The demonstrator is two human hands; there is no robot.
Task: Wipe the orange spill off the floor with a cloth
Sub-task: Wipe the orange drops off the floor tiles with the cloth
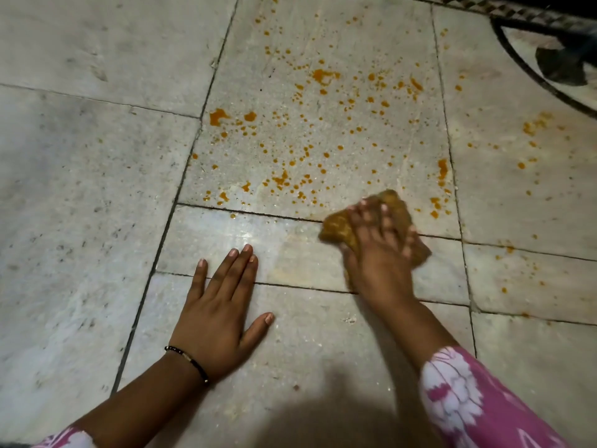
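Left hand: flat, fingers straight (thumb splayed).
Right hand: palm down, fingers spread, pressing.

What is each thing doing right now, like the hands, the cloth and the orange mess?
left hand: flat on the floor, fingers straight, holding nothing.
right hand: pressing on the cloth, fingers spread over it.
cloth: bunched up, stained orange, lying on the floor.
orange spill: drops scattered over the tiles beyond the cloth, not yet wiped.
floor: near tiles look smeared and wet.
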